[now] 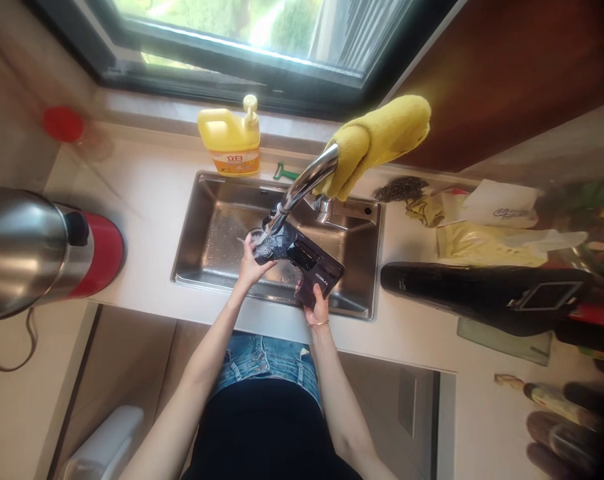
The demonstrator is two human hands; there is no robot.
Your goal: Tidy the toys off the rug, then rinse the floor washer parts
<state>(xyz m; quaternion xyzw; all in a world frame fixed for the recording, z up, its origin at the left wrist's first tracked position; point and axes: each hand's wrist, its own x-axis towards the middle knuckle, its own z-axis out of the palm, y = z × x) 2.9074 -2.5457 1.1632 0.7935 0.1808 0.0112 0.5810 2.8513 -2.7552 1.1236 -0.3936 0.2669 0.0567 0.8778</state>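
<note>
Over the steel sink [202, 273], both hands hold a dark plastic floor-washer water tank [316, 261] with light Tineco lettering, tilted down to the right. My left hand [253, 265] is closed around its left end, where water from the tap runs over it. My right hand [318, 303] grips the lower right end, thumb on top and the other fingers mostly hidden underneath. Above the tank curves the chrome tap [309, 179], with a yellow cloth [369, 143] wrapped over its neck.
Behind the sink stand a yellow detergent jug [232, 143] and a green peeler [285, 172]. A steel and red appliance [99, 253] is at left. On the right lie a dark scourer [401, 189], yellow packaging [482, 243] and a long black object [447, 290].
</note>
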